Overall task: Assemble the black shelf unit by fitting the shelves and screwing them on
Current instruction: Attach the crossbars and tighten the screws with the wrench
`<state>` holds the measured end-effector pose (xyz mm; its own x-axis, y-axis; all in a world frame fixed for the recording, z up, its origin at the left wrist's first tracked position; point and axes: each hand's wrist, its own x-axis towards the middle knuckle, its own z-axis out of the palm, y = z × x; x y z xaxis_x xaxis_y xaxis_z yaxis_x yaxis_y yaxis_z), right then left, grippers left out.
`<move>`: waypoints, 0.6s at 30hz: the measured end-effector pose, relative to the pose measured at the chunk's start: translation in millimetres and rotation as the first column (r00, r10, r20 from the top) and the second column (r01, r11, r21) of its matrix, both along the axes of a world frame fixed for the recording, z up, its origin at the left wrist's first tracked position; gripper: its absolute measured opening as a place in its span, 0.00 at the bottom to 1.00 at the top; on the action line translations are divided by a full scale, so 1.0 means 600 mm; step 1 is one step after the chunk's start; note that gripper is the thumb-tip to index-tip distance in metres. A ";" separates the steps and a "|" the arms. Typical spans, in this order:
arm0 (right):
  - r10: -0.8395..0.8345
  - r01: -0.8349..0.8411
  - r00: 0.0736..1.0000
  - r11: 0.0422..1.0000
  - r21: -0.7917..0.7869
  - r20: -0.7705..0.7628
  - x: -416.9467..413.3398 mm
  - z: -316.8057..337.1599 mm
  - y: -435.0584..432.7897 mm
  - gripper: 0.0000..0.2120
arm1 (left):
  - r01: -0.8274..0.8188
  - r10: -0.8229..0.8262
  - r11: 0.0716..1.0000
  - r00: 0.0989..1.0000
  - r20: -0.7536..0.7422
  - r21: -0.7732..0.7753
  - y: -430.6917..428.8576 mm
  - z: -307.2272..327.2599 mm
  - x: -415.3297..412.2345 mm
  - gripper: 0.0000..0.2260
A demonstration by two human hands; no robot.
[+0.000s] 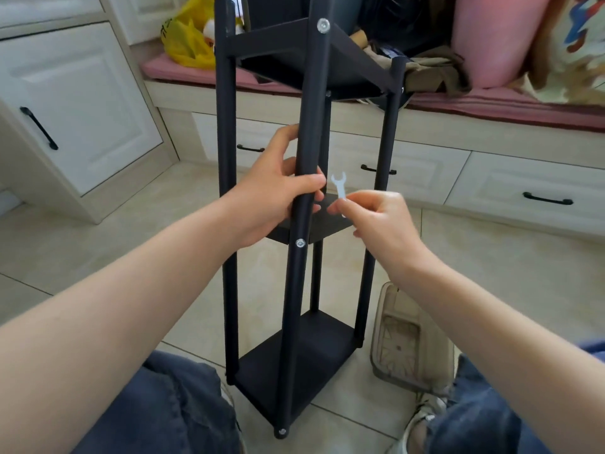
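Head view, the only one:

- The shelf unit [227, 158] stands upright on the tile floor [98, 244] between your knees, near the middle of the scene.
- Your left hand [275, 194] is wrapped round the near post [311, 93], just above the middle shelf [327, 221].
- Your right hand [383, 224] pinches the tail of a small white spanner [339, 186] between thumb and fingertips. The open end points up and isn't on any screw.

Risks, as I judge them:
- You hold the spanner only by its end. Torque could twist it out of the pinch or off the screw head.
- The unit is tall and narrow on smooth tile, with one hand steadying it. Cranking a screw could rotate or tip it toward the bench [491, 103].
- I can't tell whether the middle shelf's other corners are fastened. If they're loose, it could sag.

Counts:
- Four posts.
- Three shelves: the top shelf [294, 60], the middle one, and the bottom shelf [294, 365].
- Three screw heads showing, all on the near post: the top screw [323, 25], middle screw [299, 243] and bottom screw [281, 431].
- One spanner.
- One clear plastic tub [406, 335] on the floor to the right.
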<state>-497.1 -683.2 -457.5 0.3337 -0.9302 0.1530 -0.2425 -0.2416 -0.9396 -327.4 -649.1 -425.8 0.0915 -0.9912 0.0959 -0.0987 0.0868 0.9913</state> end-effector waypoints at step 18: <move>0.037 -0.036 0.999 0.999 0.028 -0.036 0.079 -0.132 0.048 0.11 | 0.147 -0.144 0.989 0.974 -0.177 0.001 -0.061 -0.006 0.080 0.31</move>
<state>-449.7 -654.3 -536.7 0.3720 -0.9211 0.1153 -0.2681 -0.2255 -0.9366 -279.3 -685.8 -429.2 -0.0394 -0.9962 0.0773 0.0896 0.0735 0.9933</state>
